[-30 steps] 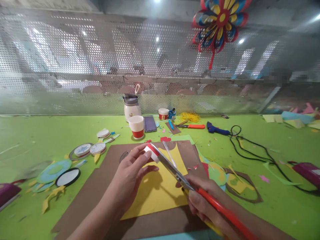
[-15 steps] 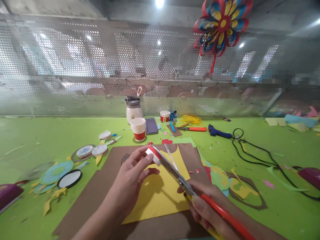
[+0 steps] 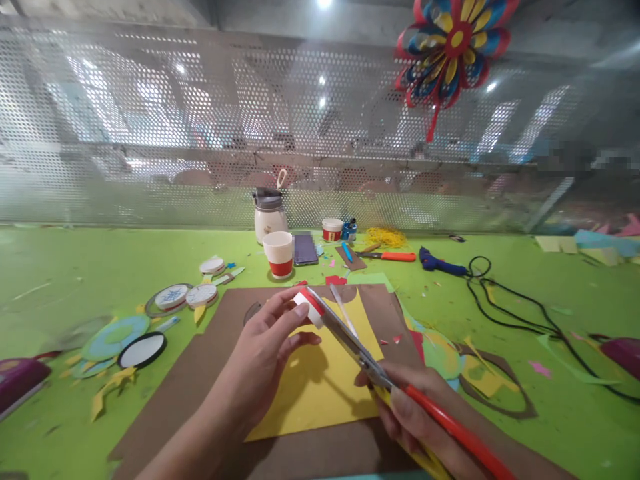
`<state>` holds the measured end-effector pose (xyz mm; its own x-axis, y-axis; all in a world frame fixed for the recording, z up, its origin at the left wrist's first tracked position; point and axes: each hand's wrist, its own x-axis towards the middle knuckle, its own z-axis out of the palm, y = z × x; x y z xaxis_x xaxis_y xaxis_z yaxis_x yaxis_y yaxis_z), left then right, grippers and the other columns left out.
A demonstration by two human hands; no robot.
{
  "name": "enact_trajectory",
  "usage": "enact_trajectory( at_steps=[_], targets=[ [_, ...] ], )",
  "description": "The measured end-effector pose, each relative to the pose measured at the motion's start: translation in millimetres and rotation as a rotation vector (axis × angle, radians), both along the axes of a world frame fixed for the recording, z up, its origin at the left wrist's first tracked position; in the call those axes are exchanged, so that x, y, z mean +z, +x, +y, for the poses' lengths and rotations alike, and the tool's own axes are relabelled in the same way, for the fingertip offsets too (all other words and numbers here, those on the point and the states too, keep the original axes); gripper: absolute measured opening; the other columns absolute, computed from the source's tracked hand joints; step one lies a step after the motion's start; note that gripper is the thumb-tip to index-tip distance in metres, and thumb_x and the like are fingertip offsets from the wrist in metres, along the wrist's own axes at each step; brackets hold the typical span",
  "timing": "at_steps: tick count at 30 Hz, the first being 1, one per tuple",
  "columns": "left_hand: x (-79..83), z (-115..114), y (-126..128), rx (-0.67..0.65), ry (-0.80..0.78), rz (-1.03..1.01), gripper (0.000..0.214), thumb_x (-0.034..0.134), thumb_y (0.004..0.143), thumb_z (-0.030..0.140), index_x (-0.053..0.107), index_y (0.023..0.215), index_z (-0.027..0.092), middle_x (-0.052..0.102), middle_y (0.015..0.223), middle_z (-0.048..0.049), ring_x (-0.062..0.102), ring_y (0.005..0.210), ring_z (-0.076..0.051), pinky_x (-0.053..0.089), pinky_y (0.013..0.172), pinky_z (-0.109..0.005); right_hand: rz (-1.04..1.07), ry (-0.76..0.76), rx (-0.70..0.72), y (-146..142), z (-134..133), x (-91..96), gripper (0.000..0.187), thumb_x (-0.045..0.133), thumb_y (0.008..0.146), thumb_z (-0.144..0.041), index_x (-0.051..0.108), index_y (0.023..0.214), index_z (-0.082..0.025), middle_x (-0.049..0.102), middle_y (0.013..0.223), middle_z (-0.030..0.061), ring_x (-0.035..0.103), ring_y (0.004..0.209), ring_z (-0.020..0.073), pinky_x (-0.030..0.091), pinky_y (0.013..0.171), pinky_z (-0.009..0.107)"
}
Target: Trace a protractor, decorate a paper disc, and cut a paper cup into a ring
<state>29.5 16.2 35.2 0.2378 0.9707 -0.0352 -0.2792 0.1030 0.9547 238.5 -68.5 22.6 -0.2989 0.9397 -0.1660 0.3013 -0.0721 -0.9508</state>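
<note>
Between the thumb and fingers of my left hand (image 3: 267,343) is a small red-and-white piece of paper (image 3: 309,309). Scissors (image 3: 363,357) with one red and one yellow handle are gripped in my right hand (image 3: 407,407). Their blades are parted, and one lies along the red edge of the piece; I cannot tell how far it is cut. Beneath both hands, a yellow sheet (image 3: 320,400) rests on brown cardboard (image 3: 170,407). Red scraps (image 3: 336,281) lie just beyond the blade tips.
A red-and-white paper cup (image 3: 279,250), a phone (image 3: 305,249) and a jug (image 3: 270,223) stand ahead. To the right are a blue glue gun (image 3: 443,263) with its black cord and a cutter with a red handle (image 3: 399,257). Paper discs (image 3: 173,296) lie left.
The view has shifted slightly, moving the scene a little right and up. Both hands keep nearly the same pose, with the scissor blades still parted at the red-and-white piece.
</note>
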Motion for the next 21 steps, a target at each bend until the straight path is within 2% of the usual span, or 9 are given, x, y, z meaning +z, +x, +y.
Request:
enact_trajectory(
  at_steps=[4, 10, 21],
  targets=[
    [0.8, -0.1, 1.3, 0.004, -0.005, -0.015, 0.036, 0.072, 0.087, 0.036, 0.066, 0.117, 0.018, 0.067, 0.108, -0.0077, 0.058, 0.096, -0.020, 0.056, 0.076, -0.030, 0.015, -0.029, -0.011, 0.3, -0.8, 0.1, 0.081, 0.038, 0.086, -0.084, 0.061, 0.119, -0.014, 0.052, 0.066, -0.0012, 0.038, 0.050, 0.0068, 0.029, 0.049, 0.021],
    [1.0, -0.2, 0.0, -0.003, -0.025, -0.018, 0.035, 0.071, 0.088, 0.035, 0.066, 0.117, 0.017, 0.068, 0.112, -0.0086, 0.059, 0.098, -0.020, 0.056, 0.074, -0.029, 0.050, -0.016, -0.061, -1.8, -4.5, 0.5, 0.086, 0.039, 0.084, -0.087, 0.060, 0.122, -0.013, 0.054, 0.066, -0.0011, 0.043, 0.051, 0.0077, 0.037, 0.053, 0.022],
    [-0.2, 0.9, 0.4, 0.014, -0.023, -0.022, 0.031, 0.073, 0.086, 0.035, 0.068, 0.113, 0.019, 0.069, 0.109, -0.0064, 0.060, 0.095, -0.019, 0.057, 0.075, -0.029, 0.023, -0.017, -0.074, -2.4, -4.7, 5.1, 0.088, 0.039, 0.081, -0.088, 0.061, 0.121, -0.013, 0.052, 0.063, -0.0025, 0.042, 0.049, 0.0077, 0.035, 0.052, 0.022]
  ],
)
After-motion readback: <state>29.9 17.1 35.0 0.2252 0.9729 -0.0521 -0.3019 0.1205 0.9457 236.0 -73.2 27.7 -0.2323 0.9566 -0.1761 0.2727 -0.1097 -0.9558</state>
